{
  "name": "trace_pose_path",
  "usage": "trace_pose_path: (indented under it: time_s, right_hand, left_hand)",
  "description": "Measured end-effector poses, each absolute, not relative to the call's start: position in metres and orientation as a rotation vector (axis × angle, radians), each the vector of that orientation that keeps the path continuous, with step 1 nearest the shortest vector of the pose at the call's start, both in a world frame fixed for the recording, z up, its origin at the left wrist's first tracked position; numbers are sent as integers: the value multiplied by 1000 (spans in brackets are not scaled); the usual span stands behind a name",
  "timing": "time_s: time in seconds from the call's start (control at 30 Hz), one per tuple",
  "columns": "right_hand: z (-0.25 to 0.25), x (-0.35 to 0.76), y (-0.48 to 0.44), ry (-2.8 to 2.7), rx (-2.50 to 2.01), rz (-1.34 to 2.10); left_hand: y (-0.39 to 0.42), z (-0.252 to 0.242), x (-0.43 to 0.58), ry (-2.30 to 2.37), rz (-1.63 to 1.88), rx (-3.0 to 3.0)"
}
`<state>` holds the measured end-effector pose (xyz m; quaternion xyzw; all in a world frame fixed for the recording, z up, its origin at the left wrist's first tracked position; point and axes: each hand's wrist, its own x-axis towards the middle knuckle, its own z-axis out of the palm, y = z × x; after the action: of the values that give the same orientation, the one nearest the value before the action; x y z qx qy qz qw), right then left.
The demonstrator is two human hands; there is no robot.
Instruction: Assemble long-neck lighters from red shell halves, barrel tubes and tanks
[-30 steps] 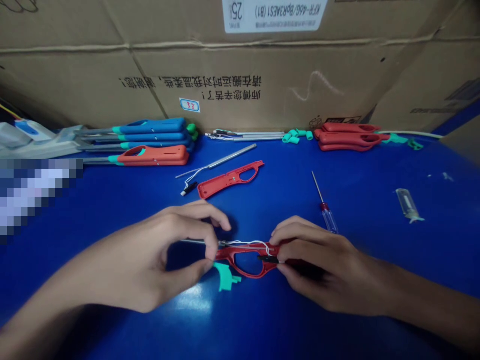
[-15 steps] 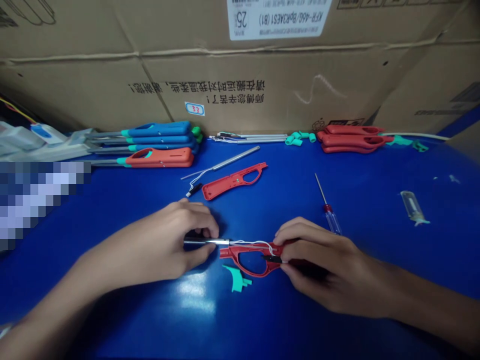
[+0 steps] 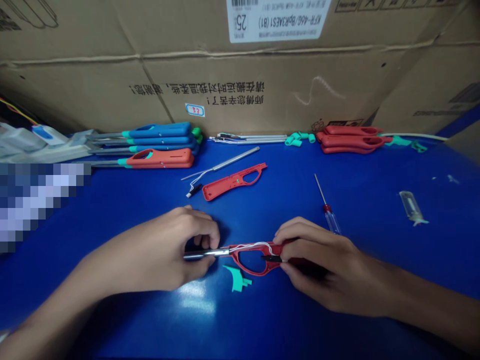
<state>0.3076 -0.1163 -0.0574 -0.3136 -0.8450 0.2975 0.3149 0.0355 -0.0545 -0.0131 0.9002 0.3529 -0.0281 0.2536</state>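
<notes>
My left hand (image 3: 187, 250) pinches a shiny metal lighter tube (image 3: 204, 254), whose right end sits at the narrow tip of a red lighter handle half (image 3: 249, 272). White wires (image 3: 251, 245) run from the tube along the handle's upper edge to a small black part (image 3: 272, 258). My right hand (image 3: 318, 260) is closed around the handle's right end and the black part by its fingertips; much of that end is hidden under the hand. Below the handle's loop a green trigger piece (image 3: 236, 280) lies on the blue table.
Beyond my hands lie another red handle half (image 3: 232, 183) and a wired metal tube (image 3: 236, 157). A screwdriver (image 3: 329, 212) and a clear small tank (image 3: 411, 207) are on the right. Assembled lighters (image 3: 157, 158), red shells (image 3: 350, 140) and green parts (image 3: 298, 138) line the cardboard box (image 3: 225, 70).
My left hand has lowered the metal tube slightly, so its end now meets the handle's narrow tip instead of lying above it. The right hand stays in place.
</notes>
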Motion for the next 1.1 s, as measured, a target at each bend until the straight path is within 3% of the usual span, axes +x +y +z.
trace_pose_path:
  time_s: [0.5,0.87,1.1]
  right_hand:
    - [-56,307,-115,-2227,-835,779]
    - [-54,306,-115,-2215,-826,779]
    - [-55,307,-115,-2222,-819,759]
  left_hand:
    - [-53,-16,37,929,-44,2411]
    - [-72,-19,55,790,268,2448]
    - [-75,-37,68,748,261,2523]
